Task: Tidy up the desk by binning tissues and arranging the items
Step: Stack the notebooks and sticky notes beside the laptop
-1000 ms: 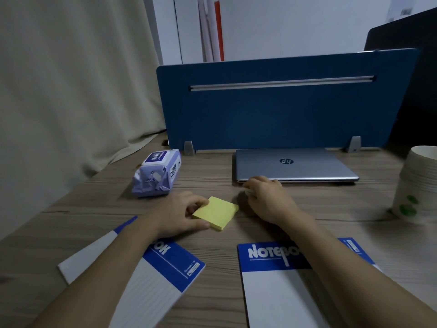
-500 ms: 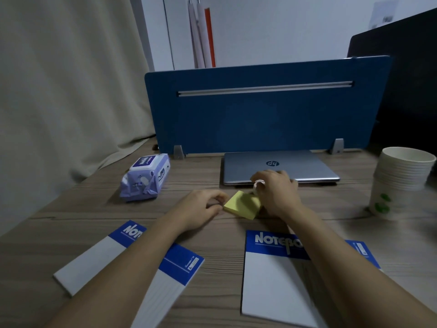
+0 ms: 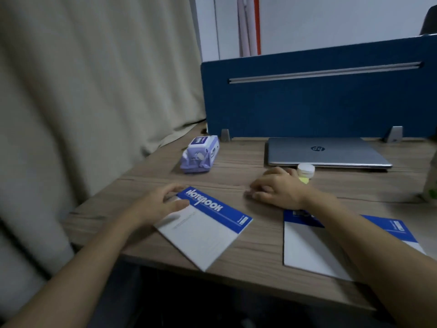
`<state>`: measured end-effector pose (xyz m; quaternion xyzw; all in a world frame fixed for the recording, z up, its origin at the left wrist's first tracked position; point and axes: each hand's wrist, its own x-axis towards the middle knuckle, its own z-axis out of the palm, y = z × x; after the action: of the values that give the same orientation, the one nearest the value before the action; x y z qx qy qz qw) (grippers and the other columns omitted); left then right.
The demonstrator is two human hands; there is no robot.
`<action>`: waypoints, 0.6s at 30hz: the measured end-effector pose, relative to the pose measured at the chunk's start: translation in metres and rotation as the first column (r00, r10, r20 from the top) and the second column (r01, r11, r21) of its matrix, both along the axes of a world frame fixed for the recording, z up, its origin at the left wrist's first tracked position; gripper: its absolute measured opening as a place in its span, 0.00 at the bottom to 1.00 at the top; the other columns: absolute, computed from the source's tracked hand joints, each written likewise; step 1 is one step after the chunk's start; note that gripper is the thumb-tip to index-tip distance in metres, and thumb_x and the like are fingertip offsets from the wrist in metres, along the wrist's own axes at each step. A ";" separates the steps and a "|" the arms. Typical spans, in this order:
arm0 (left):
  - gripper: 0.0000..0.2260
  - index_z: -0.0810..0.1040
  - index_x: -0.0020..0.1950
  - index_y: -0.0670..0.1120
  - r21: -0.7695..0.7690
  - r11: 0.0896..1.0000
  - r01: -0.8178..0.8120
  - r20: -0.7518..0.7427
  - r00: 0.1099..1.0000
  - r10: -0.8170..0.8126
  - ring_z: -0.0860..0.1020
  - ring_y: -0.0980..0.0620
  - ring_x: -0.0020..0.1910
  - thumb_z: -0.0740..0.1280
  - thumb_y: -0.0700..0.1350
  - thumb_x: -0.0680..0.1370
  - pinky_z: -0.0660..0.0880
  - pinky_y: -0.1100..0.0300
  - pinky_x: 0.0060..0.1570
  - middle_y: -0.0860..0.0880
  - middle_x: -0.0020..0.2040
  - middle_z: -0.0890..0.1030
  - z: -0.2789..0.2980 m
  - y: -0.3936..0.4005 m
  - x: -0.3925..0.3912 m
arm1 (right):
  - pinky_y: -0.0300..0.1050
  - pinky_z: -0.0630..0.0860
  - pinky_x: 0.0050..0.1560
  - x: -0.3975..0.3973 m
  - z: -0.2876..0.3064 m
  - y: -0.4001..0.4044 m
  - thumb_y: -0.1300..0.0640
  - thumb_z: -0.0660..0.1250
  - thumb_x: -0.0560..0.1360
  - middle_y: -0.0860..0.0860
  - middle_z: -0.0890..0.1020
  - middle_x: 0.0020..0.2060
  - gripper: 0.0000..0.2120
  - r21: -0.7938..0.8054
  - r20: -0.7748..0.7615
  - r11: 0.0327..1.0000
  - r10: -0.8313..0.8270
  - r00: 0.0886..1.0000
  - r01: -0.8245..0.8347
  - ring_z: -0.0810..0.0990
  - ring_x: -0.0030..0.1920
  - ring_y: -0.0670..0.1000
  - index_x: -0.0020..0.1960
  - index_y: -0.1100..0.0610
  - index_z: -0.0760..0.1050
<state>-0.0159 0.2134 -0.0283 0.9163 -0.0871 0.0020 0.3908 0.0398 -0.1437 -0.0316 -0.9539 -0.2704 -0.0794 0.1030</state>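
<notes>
Left hand (image 3: pixel 158 204) lies with fingers spread on left notebook's (image 3: pixel 203 227) top corner, gripping nothing. Right hand (image 3: pixel 276 188) loosely curled on counter (image 3: pixel 236 171), holding nothing. Notebook thin, light, floppy; best pinched along an edge.

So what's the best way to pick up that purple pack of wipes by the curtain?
Probably from above, fingers and thumb across the two long sides of the wet wipes pack. It lies flat on the desk, lid up, with free space on both long sides; the crumpled near end looks too soft to hold firmly.
</notes>
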 end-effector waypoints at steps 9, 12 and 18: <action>0.39 0.63 0.74 0.57 0.144 0.989 0.015 -0.019 1.000 -0.013 0.68 0.59 0.65 0.78 0.55 0.68 0.65 0.60 0.62 0.53 0.72 0.67 -0.004 0.023 -0.039 | 0.57 0.58 0.69 -0.028 0.030 0.022 0.22 0.47 0.67 0.39 0.73 0.68 0.36 -0.155 -0.287 0.987 -0.006 0.958 -0.040 0.66 0.70 0.48 0.68 0.37 0.70; 0.41 0.62 0.76 0.57 0.173 0.984 0.041 -0.036 0.999 -0.035 0.68 0.59 0.65 0.78 0.56 0.67 0.65 0.62 0.60 0.54 0.73 0.66 -0.005 0.014 -0.040 | 0.51 0.66 0.66 -0.044 0.027 0.034 0.26 0.59 0.69 0.46 0.72 0.69 0.36 -0.010 -0.436 0.994 0.091 0.895 -0.106 0.70 0.67 0.51 0.73 0.40 0.63; 0.40 0.66 0.73 0.57 0.175 0.981 0.089 -0.007 0.996 -0.089 0.69 0.55 0.65 0.80 0.55 0.64 0.66 0.60 0.61 0.54 0.71 0.69 -0.013 -0.011 -0.035 | 0.54 0.62 0.71 -0.059 0.010 0.018 0.28 0.66 0.67 0.42 0.59 0.76 0.37 -0.006 -0.384 0.980 0.182 0.905 -0.200 0.61 0.73 0.50 0.72 0.38 0.64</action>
<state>-0.0507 0.2028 -0.0417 0.9424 -0.1277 -0.0229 0.3083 -0.0189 -0.1255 -0.0217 -0.9221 -0.3389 0.1244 0.1394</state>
